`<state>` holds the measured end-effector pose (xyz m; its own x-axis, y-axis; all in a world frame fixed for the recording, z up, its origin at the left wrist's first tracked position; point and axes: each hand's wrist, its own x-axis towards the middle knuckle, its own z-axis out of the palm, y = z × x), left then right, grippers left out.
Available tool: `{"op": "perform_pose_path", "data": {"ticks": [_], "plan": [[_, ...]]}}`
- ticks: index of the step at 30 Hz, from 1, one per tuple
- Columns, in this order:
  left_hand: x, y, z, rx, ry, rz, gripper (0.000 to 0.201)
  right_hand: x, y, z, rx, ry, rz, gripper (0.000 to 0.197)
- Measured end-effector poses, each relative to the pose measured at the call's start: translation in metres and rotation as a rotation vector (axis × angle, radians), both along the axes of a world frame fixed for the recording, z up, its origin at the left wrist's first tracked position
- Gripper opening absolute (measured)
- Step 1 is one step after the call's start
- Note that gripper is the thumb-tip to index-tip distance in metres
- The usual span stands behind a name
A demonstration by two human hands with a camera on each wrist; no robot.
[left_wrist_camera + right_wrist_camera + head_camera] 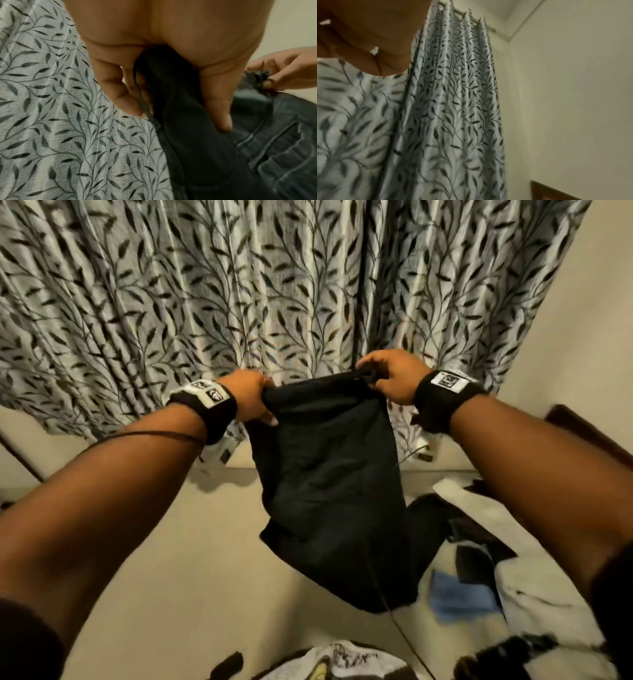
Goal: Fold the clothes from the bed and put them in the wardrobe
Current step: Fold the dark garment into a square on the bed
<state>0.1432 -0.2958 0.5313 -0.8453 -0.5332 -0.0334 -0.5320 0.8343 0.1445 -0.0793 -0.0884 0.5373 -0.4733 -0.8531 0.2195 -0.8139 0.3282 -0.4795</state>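
A dark garment (329, 481) is held up in the middle of the frame, hanging above the bed (191, 559). Its upper left corner is gripped by the left hand (251, 398), thumb in front and fingers (120, 92) curled behind the cloth. Its upper right corner is pinched by the right hand (390, 376), where a bunched band of fabric is gathered. The two hands are kept apart, with the top edge stretched between them. More clothes (513, 583) are strewn at the lower right of the bed. A leaf-patterned curtain (205, 296) fills the upper part behind.
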Motion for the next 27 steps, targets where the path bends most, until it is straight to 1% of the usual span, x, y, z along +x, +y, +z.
{"op": "perform_pose_path", "data": {"ticks": [1,3,6,8,10,11,13,15,17,18,19,20,21,23,24,25,27], "plan": [[-0.007,0.002,-0.003,-0.017,0.035,-0.007,0.036,-0.005,0.001,-0.011,0.054,0.012,-0.041,0.037],[-0.019,0.007,-0.012,-0.059,0.112,-0.008,0.038,-0.014,0.005,-0.032,0.047,-0.046,-0.125,0.033],[-0.03,0.017,-0.033,-0.102,0.233,-0.007,0.028,-0.02,0.013,-0.066,-0.072,-0.067,-0.241,0.035],[-0.034,0.021,-0.056,-0.127,0.312,-0.017,0.019,-0.017,0.023,-0.089,-0.164,-0.11,-0.271,0.039],[-0.032,0.022,-0.088,-0.146,0.367,-0.071,0.013,-0.006,0.041,-0.118,-0.224,-0.151,-0.285,0.04],[-0.027,0.021,-0.109,-0.171,0.378,-0.113,0.012,0.003,0.051,-0.136,-0.241,-0.159,-0.282,0.038],[-0.015,0.017,-0.163,-0.213,0.424,-0.218,0.013,0.028,0.072,-0.184,-0.256,-0.175,-0.273,0.036],[0.003,0.016,-0.225,-0.217,0.456,-0.261,0.017,0.066,0.092,-0.246,-0.241,-0.216,-0.244,0.038],[0.026,0.012,-0.294,-0.186,0.372,-0.238,0.023,0.115,0.106,-0.316,-0.122,-0.323,-0.206,0.042],[0.039,0.008,-0.326,-0.168,0.282,-0.218,0.028,0.141,0.11,-0.347,-0.011,-0.401,-0.172,0.042],[0.054,0.006,-0.363,-0.129,0.167,-0.186,0.036,0.168,0.114,-0.38,0.124,-0.5,-0.121,0.041],[0.07,0.005,-0.392,-0.073,0.049,-0.13,0.046,0.192,0.117,-0.406,0.242,-0.579,-0.049,0.04],[0.085,0.005,-0.422,-0.006,-0.077,-0.045,0.058,0.212,0.119,-0.43,0.353,-0.637,0.055,0.039],[0.114,0.014,-0.481,0.146,-0.303,0.217,0.077,0.236,0.121,-0.476,0.515,-0.714,0.249,0.035],[0.125,0.024,-0.509,0.238,-0.374,0.367,0.08,0.237,0.123,-0.498,0.562,-0.754,0.286,0.033],[0.136,0.036,-0.533,0.338,-0.4,0.498,0.081,0.234,0.124,-0.513,0.598,-0.793,0.262,0.032],[0.146,0.064,-0.579,0.562,-0.359,0.699,0.08,0.215,0.127,-0.558,0.651,-0.866,0.106,0.032]]}}
